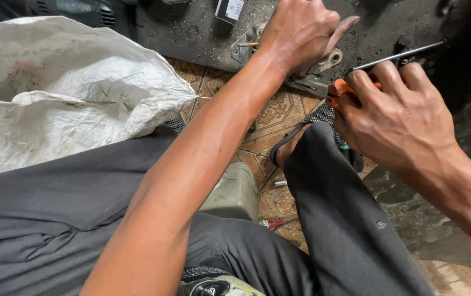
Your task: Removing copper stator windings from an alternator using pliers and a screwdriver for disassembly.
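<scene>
My left hand (300,30) reaches forward and rests closed over a grey metal part (331,59) with bolt holes that lies on a dark greasy mat (191,27). My right hand (400,118) grips a screwdriver with an orange handle (338,87). Its steel shaft (397,56) points up and to the right, away from the metal part. The two hands are close together, a short gap apart. My legs in dark grey trousers (345,219) fill the lower frame.
A large white woven sack (65,87) lies at the left. Patterned floor tiles (279,115) show between my legs, with a pale green block (235,192) and small loose bits on them. A small dark box with a label (229,10) sits at the top.
</scene>
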